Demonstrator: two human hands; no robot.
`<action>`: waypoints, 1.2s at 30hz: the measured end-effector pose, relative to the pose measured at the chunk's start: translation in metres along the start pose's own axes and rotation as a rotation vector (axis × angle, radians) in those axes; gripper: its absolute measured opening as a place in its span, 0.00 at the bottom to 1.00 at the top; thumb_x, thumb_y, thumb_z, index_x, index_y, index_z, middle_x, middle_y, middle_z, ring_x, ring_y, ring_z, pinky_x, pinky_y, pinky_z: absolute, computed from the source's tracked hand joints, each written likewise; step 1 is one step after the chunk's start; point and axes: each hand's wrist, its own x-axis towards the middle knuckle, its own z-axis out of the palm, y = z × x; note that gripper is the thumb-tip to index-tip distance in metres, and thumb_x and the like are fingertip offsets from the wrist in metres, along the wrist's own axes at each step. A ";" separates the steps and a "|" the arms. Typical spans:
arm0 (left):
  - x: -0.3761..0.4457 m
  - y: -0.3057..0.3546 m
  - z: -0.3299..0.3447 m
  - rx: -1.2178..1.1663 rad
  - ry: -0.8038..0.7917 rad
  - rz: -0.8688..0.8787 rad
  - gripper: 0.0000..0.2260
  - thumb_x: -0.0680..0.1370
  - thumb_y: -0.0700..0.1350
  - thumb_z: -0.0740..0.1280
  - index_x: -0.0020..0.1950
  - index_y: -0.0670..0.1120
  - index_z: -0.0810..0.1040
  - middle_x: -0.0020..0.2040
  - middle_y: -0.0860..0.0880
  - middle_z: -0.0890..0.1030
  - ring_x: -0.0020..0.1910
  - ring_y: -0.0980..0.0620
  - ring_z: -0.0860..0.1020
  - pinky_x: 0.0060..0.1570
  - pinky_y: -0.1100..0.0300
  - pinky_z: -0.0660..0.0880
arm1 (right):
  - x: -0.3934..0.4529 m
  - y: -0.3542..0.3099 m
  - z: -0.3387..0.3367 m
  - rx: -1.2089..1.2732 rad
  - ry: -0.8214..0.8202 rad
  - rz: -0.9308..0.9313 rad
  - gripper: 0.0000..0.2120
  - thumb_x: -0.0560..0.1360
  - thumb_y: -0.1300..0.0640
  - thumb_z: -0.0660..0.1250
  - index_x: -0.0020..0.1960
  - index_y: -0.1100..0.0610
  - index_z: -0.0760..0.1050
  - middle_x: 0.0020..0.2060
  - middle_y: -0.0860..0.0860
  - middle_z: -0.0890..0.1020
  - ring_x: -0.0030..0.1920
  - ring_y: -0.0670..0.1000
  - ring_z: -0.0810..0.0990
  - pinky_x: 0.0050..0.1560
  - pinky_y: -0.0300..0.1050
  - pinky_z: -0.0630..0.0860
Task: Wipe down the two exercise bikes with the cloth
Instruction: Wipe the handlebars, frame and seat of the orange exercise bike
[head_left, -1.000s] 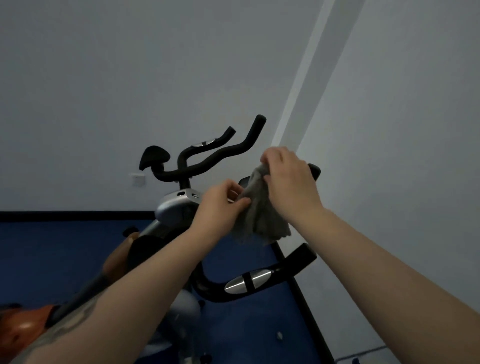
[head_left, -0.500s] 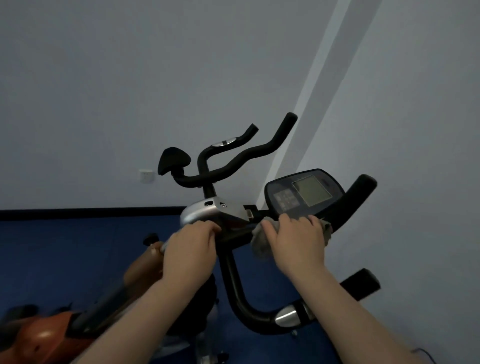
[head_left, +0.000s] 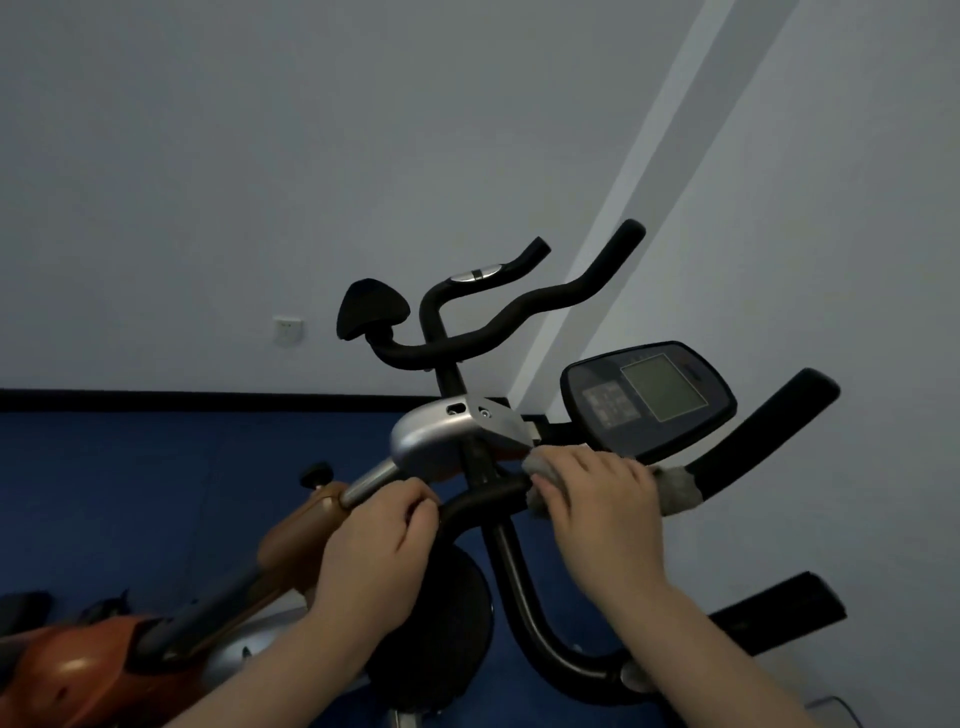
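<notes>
Cloth (head_left: 678, 491) apparently under right hand (head_left: 602, 499), on handlebar (head_left: 483, 501)

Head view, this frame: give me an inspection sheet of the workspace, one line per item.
Surface: blue floor, black skirting along the wall.
Job's things: grey cloth wrapped over the near bike's handlebar, below the console; second bike's handlebars behind; orange bike body at lower left.
Clutter: nothing seen.
Grippers: right hand presses the cloth round the bar; left hand grips the bar's left end.
Cables: a thin loop at the bottom right edge, possibly a cable; too small to tell.
Surroundings: plain grey walls meeting at a corner, wall socket on the left wall.
</notes>
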 end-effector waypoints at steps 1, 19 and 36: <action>0.001 -0.001 -0.001 -0.002 -0.008 0.012 0.10 0.80 0.49 0.58 0.41 0.57 0.76 0.39 0.60 0.79 0.39 0.61 0.77 0.32 0.61 0.71 | 0.002 0.007 -0.005 0.021 -0.049 -0.063 0.13 0.78 0.50 0.66 0.61 0.46 0.78 0.54 0.43 0.82 0.54 0.49 0.80 0.57 0.50 0.71; -0.002 -0.011 0.005 -0.222 0.087 -0.031 0.16 0.75 0.51 0.54 0.41 0.57 0.81 0.39 0.62 0.81 0.42 0.61 0.78 0.38 0.59 0.71 | 0.017 0.009 -0.008 0.159 -0.132 -0.156 0.14 0.77 0.54 0.67 0.62 0.45 0.79 0.56 0.43 0.82 0.56 0.48 0.80 0.55 0.48 0.76; -0.022 -0.019 0.009 -0.204 0.108 -0.261 0.27 0.82 0.62 0.46 0.40 0.57 0.82 0.35 0.55 0.83 0.38 0.61 0.79 0.46 0.52 0.76 | 0.047 -0.016 -0.003 0.250 -0.416 -0.442 0.14 0.79 0.48 0.61 0.64 0.44 0.73 0.56 0.46 0.81 0.56 0.49 0.78 0.55 0.46 0.74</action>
